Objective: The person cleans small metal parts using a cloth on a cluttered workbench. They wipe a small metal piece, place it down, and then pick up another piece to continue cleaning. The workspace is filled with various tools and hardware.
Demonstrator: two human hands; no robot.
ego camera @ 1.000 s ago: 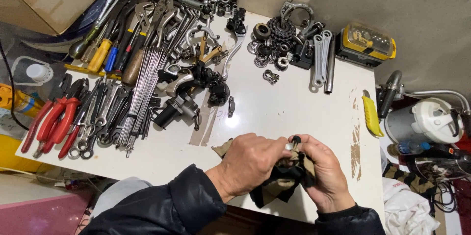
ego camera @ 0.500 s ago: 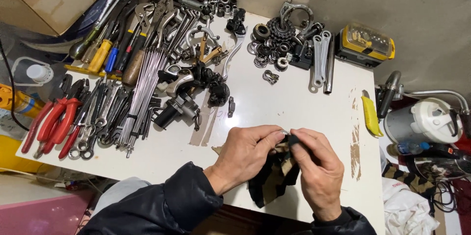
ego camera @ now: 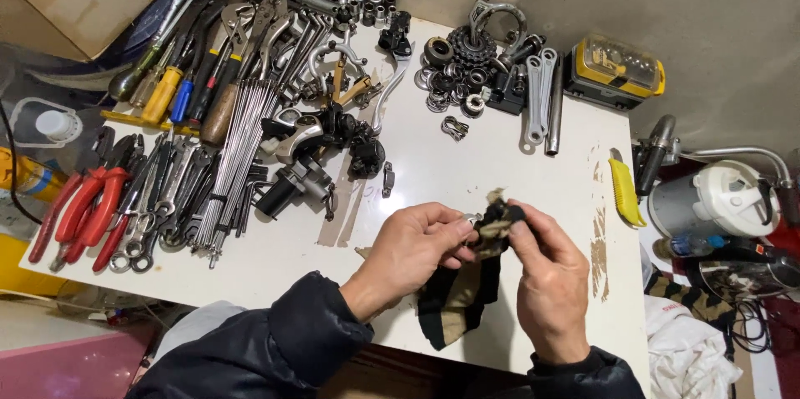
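My left hand (ego camera: 417, 249) and my right hand (ego camera: 546, 274) meet over the near edge of the white table (ego camera: 467, 166). Between them is a black-and-tan striped rag (ego camera: 467, 286), which hangs down towards me. My right hand presses the rag's top end around a small metal part (ego camera: 471, 219) that my left fingertips pinch; most of the part is hidden by the cloth and fingers.
Pliers with red handles (ego camera: 79, 211), wrenches, screwdrivers (ego camera: 167, 91) and a bundle of spokes (ego camera: 237, 149) fill the table's left. Sprockets and bearings (ego camera: 471, 62) lie at the back, a yellow case (ego camera: 617, 70) at back right, a yellow knife (ego camera: 623, 191) at the right edge.
Both hands have shifted slightly and turned the rag around the small part; the rag now hangs lower between them. Nothing else on the table has moved.
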